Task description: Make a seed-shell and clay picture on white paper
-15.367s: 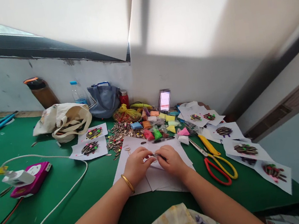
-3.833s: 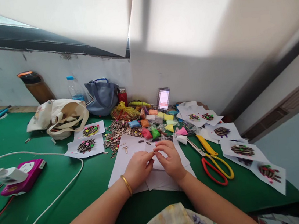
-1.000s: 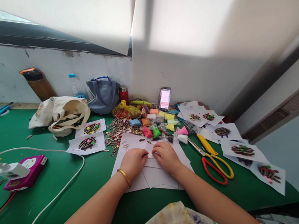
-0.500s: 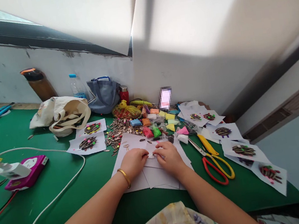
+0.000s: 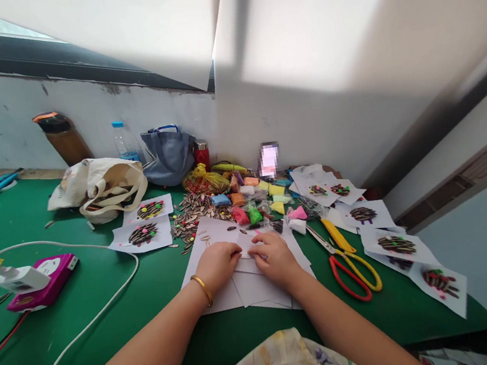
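A small piece of what looks like white clay (image 5: 246,255) lies between my hands on white paper (image 5: 220,294), pale against it and hard to make out. My left hand (image 5: 219,264) has its thumb and fingers pressed together at the clay's left edge. On the other side, my right hand (image 5: 276,257) is curled, thumb and fingertips at the clay's right edge. Just beyond my fingers are a few loose sunflower seeds (image 5: 231,228). Behind the paper spreads a heap of sunflower seeds (image 5: 195,208), beside coloured clay packets (image 5: 276,190).
Scissors (image 5: 351,270) and a yellow utility knife (image 5: 338,235) lie to the right, near finished seed pictures (image 5: 397,245). More seed pictures (image 5: 143,234) lie left. A purple power strip (image 5: 44,283) trails a white cable (image 5: 102,308). Bags (image 5: 170,156) and bottles stand behind.
My right fingertips have shifted slightly on the clay, with the index finger and thumb a little further apart. A dark speck by them no longer shows. My left hand has barely moved.
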`<state>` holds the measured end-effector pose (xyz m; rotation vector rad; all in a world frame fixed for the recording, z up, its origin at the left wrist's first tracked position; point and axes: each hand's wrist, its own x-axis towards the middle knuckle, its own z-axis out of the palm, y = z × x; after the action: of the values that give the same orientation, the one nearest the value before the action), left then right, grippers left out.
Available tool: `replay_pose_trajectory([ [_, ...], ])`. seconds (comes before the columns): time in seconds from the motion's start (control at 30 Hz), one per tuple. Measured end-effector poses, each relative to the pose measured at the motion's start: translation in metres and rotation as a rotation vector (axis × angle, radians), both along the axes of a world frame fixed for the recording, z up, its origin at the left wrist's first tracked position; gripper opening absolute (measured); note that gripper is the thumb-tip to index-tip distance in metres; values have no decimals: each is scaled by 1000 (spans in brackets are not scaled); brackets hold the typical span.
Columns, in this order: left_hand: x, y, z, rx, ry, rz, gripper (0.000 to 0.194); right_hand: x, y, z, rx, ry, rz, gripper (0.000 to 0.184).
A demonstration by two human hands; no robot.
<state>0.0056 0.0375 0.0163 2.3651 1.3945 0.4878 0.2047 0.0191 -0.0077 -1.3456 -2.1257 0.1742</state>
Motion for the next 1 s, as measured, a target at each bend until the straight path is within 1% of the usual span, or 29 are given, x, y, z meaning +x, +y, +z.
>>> replay_pose_trajectory([
  [0.1,-1,0,-1,1,0,5,24,3,3,-3,-1,46,-4,27],
  [0.2,-1,1,-2,-6,-3,8,23,8,6,-6,-24,79,-48,35],
  [0.33,0,1,-2,-8,-21,19,23,11,6,-8,-80,27,-71,41],
  [0.47,-2,1,2,40,-17,69,22,10,5,-8,-101,-4,-64,39],
  [0.57,-5,1,6,93,60,111,24,11,7,-9,-104,7,-54,38],
  [0.63,-6,0,8,119,113,117,25,12,8,-9,-102,20,-44,37],
  [0.8,-6,-2,4,151,172,95,23,15,8,-8,-92,68,34,32],
  [0.9,-7,-1,1,157,178,94,22,16,7,-5,-97,96,94,28],
  [1.0,-9,2,0,163,171,87,23,16,6,-3,-105,110,118,26],
])
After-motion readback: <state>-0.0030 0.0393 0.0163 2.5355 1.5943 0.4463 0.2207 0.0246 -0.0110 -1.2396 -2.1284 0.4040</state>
